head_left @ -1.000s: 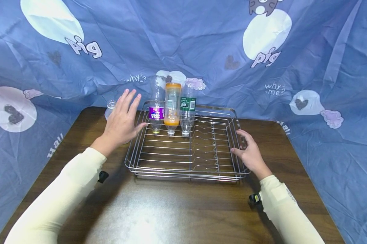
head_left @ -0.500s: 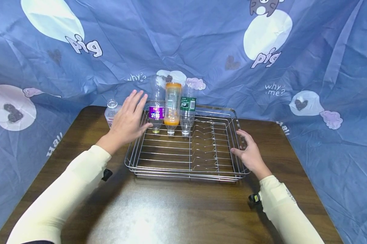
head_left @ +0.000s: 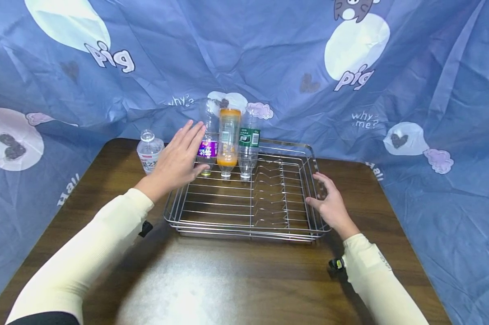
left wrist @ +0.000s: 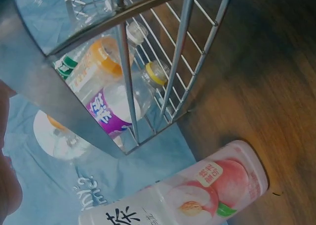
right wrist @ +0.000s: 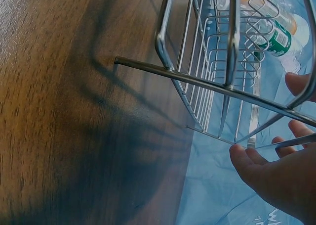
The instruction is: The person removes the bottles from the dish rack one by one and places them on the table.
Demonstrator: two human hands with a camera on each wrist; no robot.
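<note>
A chrome wire dish rack (head_left: 228, 227) stands on the wooden table. Three upside-down plastic bottles lean at its back: a purple-labelled bottle (head_left: 207, 149), an orange-and-clear bottle (head_left: 229, 135) and a green-labelled bottle (head_left: 249, 137). My left hand (head_left: 177, 158) hovers at the rack's left side with straight fingers, overlapping the purple-labelled bottle's edge in the head view. Nothing is in its grasp. My right hand (head_left: 332, 205) holds the rack's right rim, thumb inside and fingers outside; in the right wrist view its fingers (right wrist: 241, 158) lie behind the rails.
A clear bottle (head_left: 148, 149) stands upright left of the rack, its peach-pictured label (left wrist: 217, 185) showing in the left wrist view. Blue printed cloth (head_left: 285, 67) hangs behind the table. Bare tabletop (head_left: 248, 280) lies in front of the rack.
My left hand has moved to the right, across the rack's left rim toward the purple-labelled bottle, uncovering the upright bottle behind it. The right hand has stayed at the right rim.
</note>
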